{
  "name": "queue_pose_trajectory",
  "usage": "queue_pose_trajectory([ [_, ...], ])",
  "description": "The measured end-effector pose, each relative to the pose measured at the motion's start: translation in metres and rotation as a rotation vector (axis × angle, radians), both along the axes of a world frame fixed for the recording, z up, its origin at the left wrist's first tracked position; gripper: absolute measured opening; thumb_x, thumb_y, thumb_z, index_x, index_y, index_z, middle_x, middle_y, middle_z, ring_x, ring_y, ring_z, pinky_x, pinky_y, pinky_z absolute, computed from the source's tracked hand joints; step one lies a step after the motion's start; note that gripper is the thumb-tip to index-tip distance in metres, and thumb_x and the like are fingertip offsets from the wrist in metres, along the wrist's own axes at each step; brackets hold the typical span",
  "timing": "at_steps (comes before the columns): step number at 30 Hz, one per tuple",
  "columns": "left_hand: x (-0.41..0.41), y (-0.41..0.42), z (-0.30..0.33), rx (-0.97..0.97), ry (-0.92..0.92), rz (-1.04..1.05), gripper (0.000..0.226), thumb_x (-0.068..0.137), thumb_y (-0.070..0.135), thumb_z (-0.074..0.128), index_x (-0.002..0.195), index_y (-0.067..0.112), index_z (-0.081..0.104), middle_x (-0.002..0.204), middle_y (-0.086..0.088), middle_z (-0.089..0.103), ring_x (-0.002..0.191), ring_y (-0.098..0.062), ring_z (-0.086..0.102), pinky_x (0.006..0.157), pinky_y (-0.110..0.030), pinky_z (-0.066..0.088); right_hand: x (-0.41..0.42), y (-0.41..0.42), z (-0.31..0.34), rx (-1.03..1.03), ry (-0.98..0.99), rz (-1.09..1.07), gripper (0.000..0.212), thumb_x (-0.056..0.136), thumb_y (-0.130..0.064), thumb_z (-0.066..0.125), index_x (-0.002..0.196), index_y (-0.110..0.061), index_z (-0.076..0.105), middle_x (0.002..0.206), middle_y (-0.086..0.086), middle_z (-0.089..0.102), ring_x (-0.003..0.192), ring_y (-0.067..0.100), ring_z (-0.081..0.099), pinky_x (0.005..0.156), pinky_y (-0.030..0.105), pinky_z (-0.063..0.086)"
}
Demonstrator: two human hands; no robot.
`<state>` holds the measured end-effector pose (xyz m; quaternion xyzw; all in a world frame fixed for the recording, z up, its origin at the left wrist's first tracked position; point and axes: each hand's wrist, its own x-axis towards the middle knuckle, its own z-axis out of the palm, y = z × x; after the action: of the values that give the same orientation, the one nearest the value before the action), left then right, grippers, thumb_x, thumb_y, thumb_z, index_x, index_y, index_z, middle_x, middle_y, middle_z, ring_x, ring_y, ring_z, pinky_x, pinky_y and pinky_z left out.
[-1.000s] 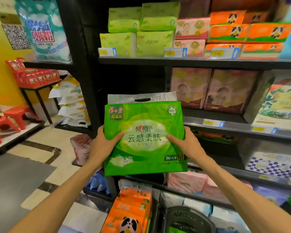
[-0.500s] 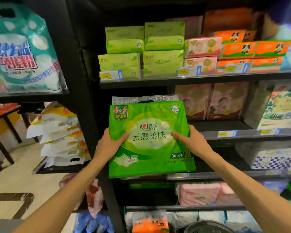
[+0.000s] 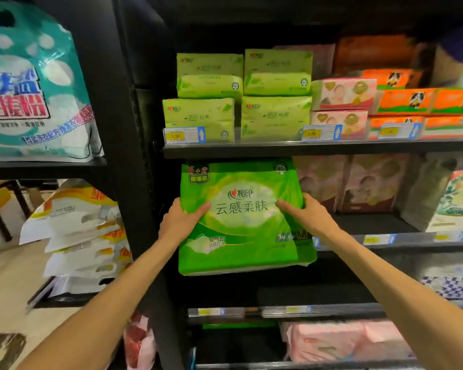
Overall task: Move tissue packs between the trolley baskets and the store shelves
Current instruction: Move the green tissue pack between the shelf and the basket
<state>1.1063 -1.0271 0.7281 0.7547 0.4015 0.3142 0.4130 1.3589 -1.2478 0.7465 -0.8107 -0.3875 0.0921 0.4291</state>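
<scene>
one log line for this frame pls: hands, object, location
hands: left hand and right hand grip pack sides | object: large bright green plastic tissue pack | location: at black metal middle shelf, left end, not yet released

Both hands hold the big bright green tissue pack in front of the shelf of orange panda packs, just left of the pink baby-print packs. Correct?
Not quite. The head view shows the left hand and right hand holding the big bright green tissue pack beneath the pale green tissue packs, not the orange panda packs. The pink baby-print packs are right of it.
</scene>
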Motion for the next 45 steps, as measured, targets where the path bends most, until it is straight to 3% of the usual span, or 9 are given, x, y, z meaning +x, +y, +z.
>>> queue_pose_trajectory([
  [9,0.057,0.062,0.003,-0.035,-0.143,0.086,0.053,0.077,0.063,0.079,0.113,0.028,0.063,0.109,0.005,0.072,0.105,-0.021,0.069,0.098,-0.043,0.055,0.055,0.070,0.004,0.039,0.018,-0.015,0.072,0.076,-0.081,0.062,0.107,-0.017,0.071,0.097,0.000,0.075,0.089,0.022,0.070,0.082,0.039,0.053],
  [11,0.070,0.076,0.007,-0.037,-0.164,0.100,0.057,0.075,0.063,0.079,0.116,0.025,0.068,0.106,0.004,0.075,0.102,-0.021,0.071,0.095,-0.041,0.057,0.067,0.086,0.004,0.034,0.058,-0.053,0.081,0.069,-0.087,0.062,0.095,-0.011,0.072,0.084,0.006,0.074,0.078,0.023,0.069,0.074,0.038,0.052],
  [14,0.087,0.092,0.013,-0.055,-0.172,0.126,0.063,0.078,0.055,0.082,0.129,0.024,0.061,0.112,-0.001,0.073,0.105,-0.024,0.069,0.096,-0.041,0.056,0.079,0.104,0.002,0.005,0.099,-0.107,0.054,0.086,-0.057,0.071,0.074,-0.005,0.058,0.075,0.013,0.065,0.067,0.025,0.058,0.064,0.037,0.042],
  [21,0.102,0.100,-0.021,0.048,-0.244,0.058,0.084,0.085,0.032,0.083,0.152,0.020,0.034,0.121,0.001,0.066,0.117,-0.025,0.065,0.099,-0.039,0.054,0.084,0.121,-0.029,0.054,0.092,-0.153,0.035,0.092,-0.026,0.073,0.084,0.007,0.065,0.077,0.017,0.062,0.072,0.027,0.059,0.065,0.039,0.043],
  [27,0.098,0.091,-0.044,0.120,-0.155,-0.025,0.115,0.073,0.040,0.091,0.157,0.020,0.016,0.144,-0.004,0.048,0.134,-0.017,0.048,0.114,-0.036,0.040,0.090,0.112,-0.056,0.000,0.139,-0.005,0.072,0.075,-0.056,0.084,0.110,-0.001,0.054,0.102,0.009,0.066,0.089,0.019,0.062,0.084,0.046,0.055],
  [30,0.095,0.086,-0.065,0.067,0.012,0.010,0.114,0.072,0.032,0.093,0.153,0.016,0.013,0.150,-0.010,0.036,0.140,-0.026,0.038,0.116,-0.041,0.034,0.089,0.110,-0.065,-0.050,0.003,0.001,0.065,0.076,-0.039,0.088,0.108,-0.003,0.045,0.113,0.014,0.055,0.104,0.027,0.058,0.084,0.041,0.052],
  [38,0.117,0.117,-0.076,0.170,0.066,0.079,0.112,0.063,0.037,0.095,0.146,0.003,0.028,0.119,-0.014,0.065,0.114,-0.035,0.064,0.091,-0.039,0.052,0.100,0.137,-0.075,-0.115,-0.087,-0.075,0.049,0.089,-0.035,0.078,0.071,0.003,0.052,0.068,0.013,0.045,0.068,0.027,0.043,0.060,0.041,0.032],
  [41,0.128,0.125,-0.081,0.186,0.021,0.097,0.110,0.072,0.025,0.093,0.151,0.009,0.018,0.130,-0.018,0.062,0.119,-0.038,0.060,0.099,-0.043,0.051,0.106,0.149,-0.078,-0.148,-0.033,-0.076,0.046,0.093,-0.035,0.073,0.095,0.009,0.061,0.068,0.020,0.050,0.071,0.033,0.049,0.060,0.036,0.029],
  [45,0.146,0.144,-0.082,0.158,0.005,0.115,0.097,0.074,0.021,0.091,0.144,0.009,0.024,0.134,-0.018,0.058,0.123,-0.039,0.059,0.100,-0.047,0.051,0.113,0.171,-0.083,0.007,-0.110,-0.116,0.094,0.094,-0.047,0.065,0.152,0.013,0.023,0.141,0.039,0.048,0.124,0.048,0.056,0.100,0.043,0.043],
])
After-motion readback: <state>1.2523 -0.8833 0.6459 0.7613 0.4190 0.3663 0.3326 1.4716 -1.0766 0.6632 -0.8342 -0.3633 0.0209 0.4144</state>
